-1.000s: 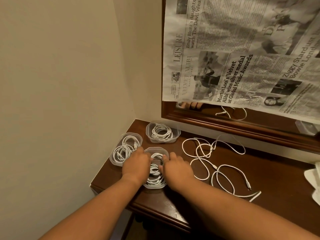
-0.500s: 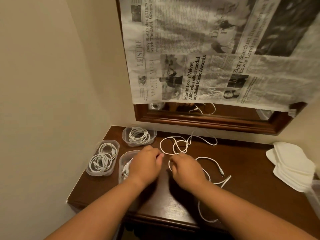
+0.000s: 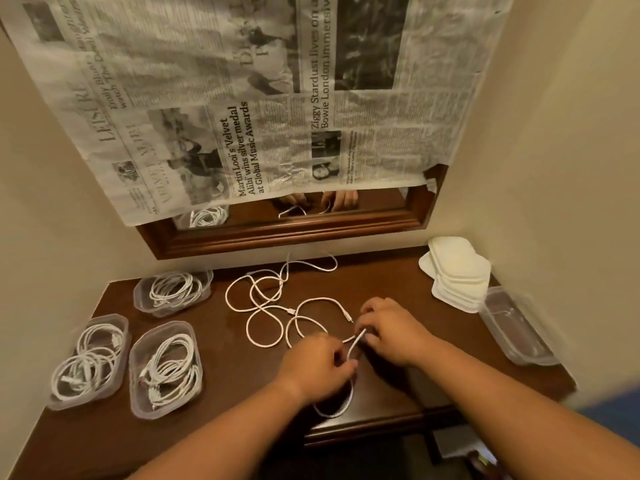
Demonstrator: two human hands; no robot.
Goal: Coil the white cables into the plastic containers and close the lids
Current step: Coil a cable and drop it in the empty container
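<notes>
A loose white cable (image 3: 266, 306) sprawls in loops over the middle of the dark wooden table (image 3: 433, 372). My left hand (image 3: 317, 370) pinches a stretch of it near the front edge, and a loop hangs below that hand. My right hand (image 3: 391, 329) pinches the same cable a little farther back and to the right. Three open plastic containers at the left each hold a coiled white cable: one at the back (image 3: 173, 292), one at the far left (image 3: 88, 362), one nearer the middle (image 3: 166, 368).
A stack of white lids (image 3: 457, 271) lies at the back right, with an empty clear container (image 3: 516, 327) beside it by the right wall. A framed mirror (image 3: 294, 226) half covered by newspaper (image 3: 242, 98) hangs behind the table.
Both hands left the nearer container of coiled cable and moved right to the loose cable, which they now pinch. The view swung right, showing the lids and the empty container.
</notes>
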